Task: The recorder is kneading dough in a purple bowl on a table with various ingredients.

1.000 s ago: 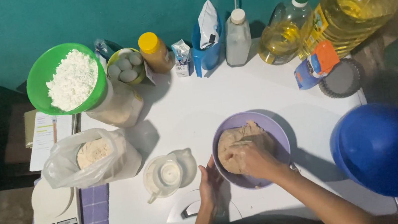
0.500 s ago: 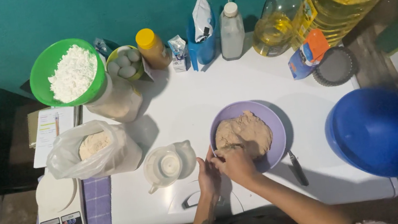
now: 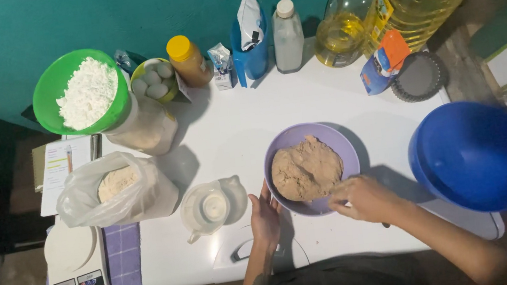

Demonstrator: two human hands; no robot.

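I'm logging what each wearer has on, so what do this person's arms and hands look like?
Both forearms are bare, with no sleeves in view. The left hand and right hand wear no gloves, and no rings or watch can be seen. The left forearm carries a dark tattoo near the bottom edge of the picture.

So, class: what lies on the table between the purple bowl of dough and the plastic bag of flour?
In the head view, a clear measuring jug stands between the purple bowl and the plastic bag of flour, beside the left hand.
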